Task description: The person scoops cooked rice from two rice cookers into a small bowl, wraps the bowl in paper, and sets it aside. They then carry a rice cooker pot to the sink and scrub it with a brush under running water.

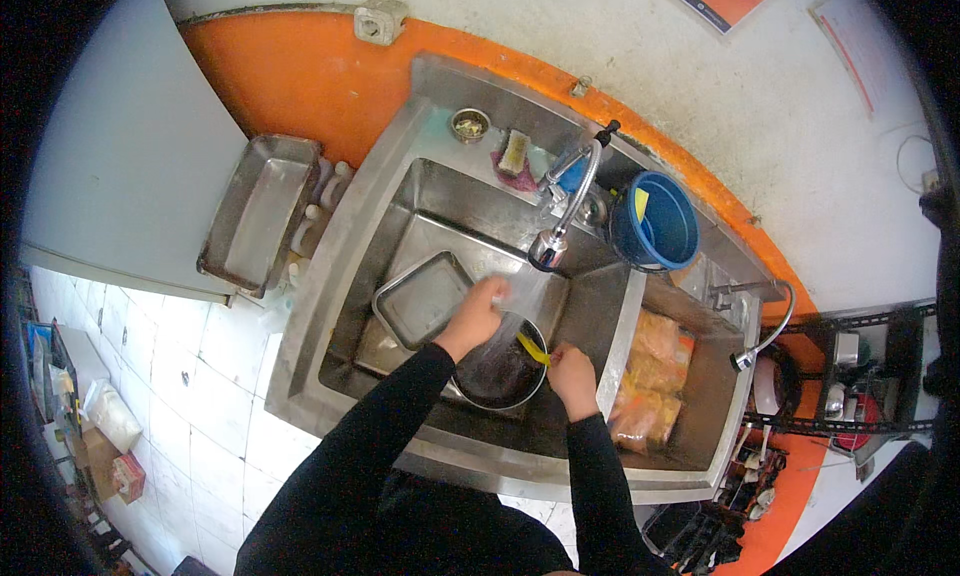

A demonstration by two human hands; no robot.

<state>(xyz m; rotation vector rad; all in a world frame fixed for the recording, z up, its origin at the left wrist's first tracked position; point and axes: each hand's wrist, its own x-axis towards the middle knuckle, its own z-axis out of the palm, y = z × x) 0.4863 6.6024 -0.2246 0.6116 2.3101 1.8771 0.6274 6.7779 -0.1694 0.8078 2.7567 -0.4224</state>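
Water sprays from the flexible faucet head [548, 250] into the left basin of a stainless steel sink [600, 291]. Beneath the spray is a round dark pot or pan [495, 373] with a pale rim. My left hand [476, 317], blurred at the fingers, is over the pot's upper left edge; whether it holds anything is unclear. At the pot's right edge, my right hand [572, 377] is closed on a narrow yellow thing [532, 349] that slants over the rim; its kind cannot be told. A rectangular metal tray [421, 298] lies in the basin, left of the pot.
Clear bags of food [651, 366] lie in the right basin. A blue plastic bucket [664, 223] stands behind the divider. On the back ledge are a small metal bowl [470, 125] and a sponge [514, 153]. A deep metal pan [262, 208] is left of the sink.
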